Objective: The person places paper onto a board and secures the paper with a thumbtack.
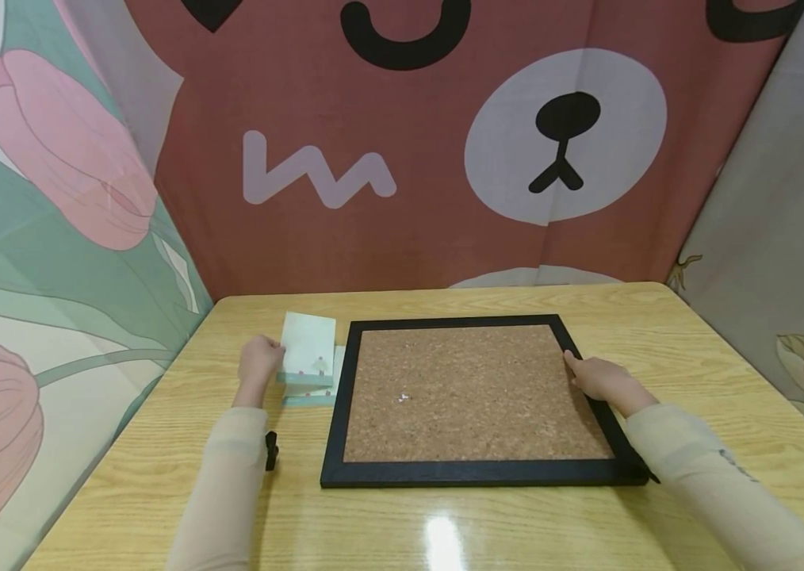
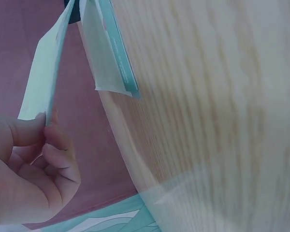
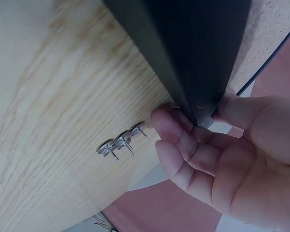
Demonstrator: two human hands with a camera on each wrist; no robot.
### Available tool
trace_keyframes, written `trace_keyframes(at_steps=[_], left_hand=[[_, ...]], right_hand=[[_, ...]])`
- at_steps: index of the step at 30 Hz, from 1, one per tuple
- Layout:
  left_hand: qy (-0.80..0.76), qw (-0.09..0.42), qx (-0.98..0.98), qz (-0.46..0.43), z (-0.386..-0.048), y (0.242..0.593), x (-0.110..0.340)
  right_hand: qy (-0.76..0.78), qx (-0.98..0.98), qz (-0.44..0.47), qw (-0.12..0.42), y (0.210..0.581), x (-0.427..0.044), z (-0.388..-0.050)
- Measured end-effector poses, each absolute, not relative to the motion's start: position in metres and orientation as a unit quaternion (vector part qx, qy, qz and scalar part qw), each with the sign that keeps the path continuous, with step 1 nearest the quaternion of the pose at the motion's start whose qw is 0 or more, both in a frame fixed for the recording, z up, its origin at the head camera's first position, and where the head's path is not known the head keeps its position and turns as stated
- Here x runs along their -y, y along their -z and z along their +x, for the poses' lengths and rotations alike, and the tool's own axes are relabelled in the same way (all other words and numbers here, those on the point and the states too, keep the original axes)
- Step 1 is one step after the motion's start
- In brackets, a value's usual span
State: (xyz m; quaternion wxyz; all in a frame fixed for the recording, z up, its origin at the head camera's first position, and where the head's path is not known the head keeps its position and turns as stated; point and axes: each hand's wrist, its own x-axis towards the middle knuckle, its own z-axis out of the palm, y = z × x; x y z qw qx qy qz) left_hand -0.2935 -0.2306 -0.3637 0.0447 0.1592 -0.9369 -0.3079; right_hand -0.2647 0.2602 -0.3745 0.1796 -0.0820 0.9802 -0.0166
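Note:
My left hand (image 1: pixel 259 365) pinches a pale note sheet (image 1: pixel 309 342) with a teal lower band by its left edge, between thumb and fingers. That sheet is raised and tilted above a second similar sheet (image 1: pixel 309 400), which lies on the table. A corkboard (image 1: pixel 480 396) with a black frame lies to the right of both sheets. My right hand (image 1: pixel 605 381) grips the frame's right side, with the thumb on the face and curled fingers at the outer edge. Beside those fingers in the right wrist view, three metal thumbtacks (image 3: pixel 123 141) stand on the table, points sticking out.
The light wooden table (image 1: pixel 388 527) ends at the back against a red-brown cloth (image 1: pixel 373 246) with a bear print. Patterned cloths hang at the left and right. A small white mark (image 1: pixel 404 397) shows on the cork.

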Motion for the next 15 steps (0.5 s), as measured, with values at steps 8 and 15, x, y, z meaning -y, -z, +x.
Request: trace_keyframes(at_steps=[8,15], left_hand=[[0.325,0.099,0.933,0.117,-0.296,0.359,0.222],[0.34,0.102,0.93,0.097,-0.301,0.357,0.209]], right_hand=[[0.016,-0.98,-0.086,0.178,0.376,-0.262,-0.266],[0.021,-0.98,-0.086,0.176,0.378,-0.262,-0.268]])
